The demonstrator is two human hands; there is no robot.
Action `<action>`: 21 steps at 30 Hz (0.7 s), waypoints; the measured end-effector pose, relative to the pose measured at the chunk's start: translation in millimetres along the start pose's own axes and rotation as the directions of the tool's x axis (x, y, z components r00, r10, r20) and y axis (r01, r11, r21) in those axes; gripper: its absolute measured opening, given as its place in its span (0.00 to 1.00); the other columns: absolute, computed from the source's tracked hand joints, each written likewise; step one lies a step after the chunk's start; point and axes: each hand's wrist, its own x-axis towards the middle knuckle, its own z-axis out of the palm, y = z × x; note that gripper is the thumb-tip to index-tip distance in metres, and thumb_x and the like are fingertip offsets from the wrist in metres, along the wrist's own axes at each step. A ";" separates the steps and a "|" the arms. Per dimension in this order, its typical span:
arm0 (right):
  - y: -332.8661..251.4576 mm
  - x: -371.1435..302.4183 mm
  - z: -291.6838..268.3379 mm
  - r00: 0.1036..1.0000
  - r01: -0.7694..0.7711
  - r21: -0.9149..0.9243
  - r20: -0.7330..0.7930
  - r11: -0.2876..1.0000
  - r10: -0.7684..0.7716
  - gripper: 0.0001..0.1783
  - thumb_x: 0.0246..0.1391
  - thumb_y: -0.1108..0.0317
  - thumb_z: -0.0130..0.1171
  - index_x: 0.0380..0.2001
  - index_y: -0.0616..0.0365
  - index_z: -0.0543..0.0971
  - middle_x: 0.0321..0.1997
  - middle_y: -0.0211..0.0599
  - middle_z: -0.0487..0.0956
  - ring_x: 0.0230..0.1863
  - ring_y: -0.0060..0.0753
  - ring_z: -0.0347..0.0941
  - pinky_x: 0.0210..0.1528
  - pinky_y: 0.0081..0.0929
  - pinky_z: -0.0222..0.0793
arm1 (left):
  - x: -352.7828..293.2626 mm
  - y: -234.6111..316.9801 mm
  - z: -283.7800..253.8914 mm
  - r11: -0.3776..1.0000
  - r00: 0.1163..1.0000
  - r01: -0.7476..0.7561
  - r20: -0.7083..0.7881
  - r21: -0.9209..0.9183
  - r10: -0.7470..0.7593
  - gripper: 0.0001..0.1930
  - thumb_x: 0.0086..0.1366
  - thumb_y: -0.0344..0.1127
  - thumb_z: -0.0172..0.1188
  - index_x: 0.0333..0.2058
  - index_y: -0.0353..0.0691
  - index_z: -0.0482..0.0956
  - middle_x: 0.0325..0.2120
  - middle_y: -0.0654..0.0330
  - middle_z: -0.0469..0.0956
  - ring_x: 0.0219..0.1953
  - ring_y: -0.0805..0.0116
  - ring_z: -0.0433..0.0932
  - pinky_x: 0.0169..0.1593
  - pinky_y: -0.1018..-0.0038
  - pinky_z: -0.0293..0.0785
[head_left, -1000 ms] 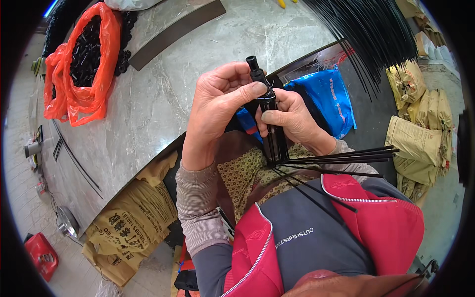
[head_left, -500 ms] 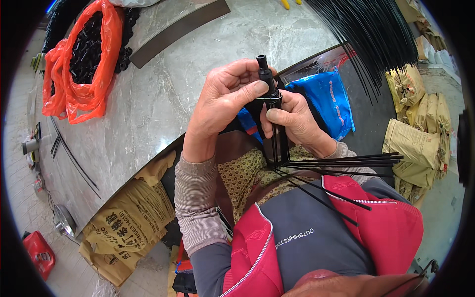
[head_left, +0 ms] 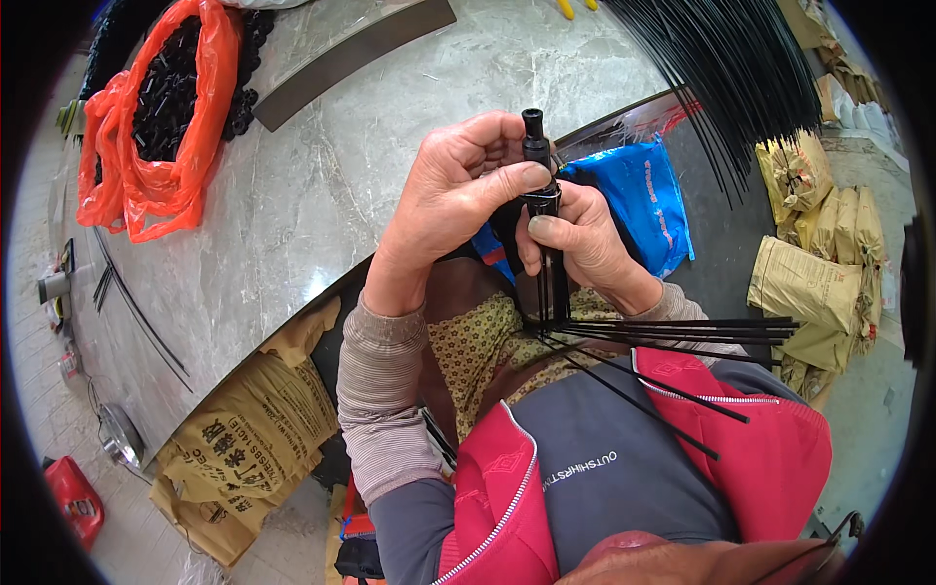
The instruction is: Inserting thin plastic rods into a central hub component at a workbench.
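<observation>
Upright between my hands stands a black tubular assembly [head_left: 553, 289], its kind unclear, with several thin black rods [head_left: 697, 330] fanning out to the right from its lower end. A narrow stepped black cap piece [head_left: 534, 148] forms its top. Thumb and fingers of my left hand [head_left: 466, 185] pinch this piece just above a collar. Lower down, my right hand [head_left: 583, 234] is closed round the body, thumb in front. My fingers hide part of the joint between the two.
A red plastic bag [head_left: 216, 97] of small black parts lies on the grey stone table [head_left: 322, 185], near a dark curved strip [head_left: 356, 60]. A bundle of long black rods [head_left: 741, 78] is at upper right, above yellowish packages [head_left: 809, 278]. A blue bag [head_left: 648, 205] lies beyond my right hand.
Both hands and the top of the black assembly have shifted slightly right. The cap piece now sits more in line with the body, and the collar has turned or tilted a little.
</observation>
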 end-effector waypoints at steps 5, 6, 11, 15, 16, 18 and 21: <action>0.3 -1.1 -0.8 1.000 -0.023 0.004 -0.001 1.000 0.023 0.12 0.58 0.62 0.63 0.32 0.60 0.75 0.22 0.36 0.77 0.22 0.26 0.74 0.24 0.23 0.72 | 1.4 -4.9 -5.9 0.999 0.998 -0.032 0.053 -0.014 0.033 0.10 0.62 0.23 0.61 0.42 0.28 0.78 0.36 0.55 0.82 0.38 0.72 0.81 0.44 0.77 0.78; 0.8 -1.3 -1.3 1.000 -0.027 -0.001 -0.005 1.000 0.027 0.13 0.58 0.62 0.63 0.32 0.60 0.75 0.22 0.36 0.76 0.21 0.26 0.74 0.24 0.23 0.72 | 1.8 -5.8 -5.8 0.999 0.998 -0.045 0.052 -0.014 0.046 0.10 0.62 0.23 0.61 0.42 0.28 0.78 0.35 0.55 0.82 0.37 0.71 0.81 0.44 0.77 0.78; -1.2 -1.9 -0.1 1.000 -0.008 0.000 -0.002 1.000 0.008 0.14 0.57 0.61 0.64 0.32 0.60 0.74 0.21 0.36 0.76 0.21 0.26 0.73 0.23 0.23 0.71 | 0.3 -4.4 -5.5 1.000 1.000 0.012 -0.007 -0.026 -0.012 0.11 0.61 0.23 0.62 0.43 0.28 0.79 0.35 0.54 0.82 0.36 0.71 0.82 0.44 0.76 0.79; 1.0 -0.9 -0.3 1.000 0.003 0.005 0.008 1.000 -0.003 0.14 0.57 0.61 0.64 0.32 0.60 0.74 0.21 0.36 0.76 0.20 0.26 0.73 0.23 0.23 0.70 | -2.1 -0.3 -3.8 0.998 0.999 0.028 -0.017 -0.064 -0.030 0.10 0.62 0.23 0.63 0.42 0.28 0.79 0.35 0.55 0.82 0.36 0.71 0.81 0.44 0.76 0.78; 1.9 -0.8 -0.5 1.000 0.003 0.004 0.008 1.000 -0.003 0.14 0.57 0.61 0.64 0.32 0.60 0.74 0.21 0.36 0.76 0.20 0.26 0.73 0.23 0.23 0.70 | -2.8 -0.9 -3.4 0.997 0.999 0.028 -0.017 -0.065 -0.029 0.10 0.62 0.23 0.63 0.42 0.28 0.79 0.35 0.55 0.82 0.36 0.71 0.81 0.44 0.76 0.78; 3.8 -0.9 -0.7 1.000 0.014 0.019 -0.011 1.000 -0.014 0.13 0.57 0.62 0.64 0.34 0.60 0.74 0.21 0.36 0.76 0.20 0.26 0.73 0.22 0.23 0.70 | -4.3 -3.0 -2.9 0.998 0.999 0.011 -0.034 -0.067 -0.013 0.10 0.62 0.24 0.63 0.42 0.29 0.78 0.36 0.55 0.82 0.38 0.71 0.81 0.46 0.76 0.78; 3.5 -1.3 1.7 1.000 0.009 0.024 -0.024 1.000 -0.009 0.14 0.57 0.62 0.64 0.38 0.61 0.74 0.21 0.36 0.76 0.20 0.26 0.73 0.22 0.22 0.70 | -7.7 -4.5 -3.5 0.994 0.999 0.012 -0.036 -0.108 -0.016 0.11 0.62 0.24 0.64 0.43 0.30 0.78 0.37 0.56 0.81 0.40 0.71 0.80 0.47 0.76 0.77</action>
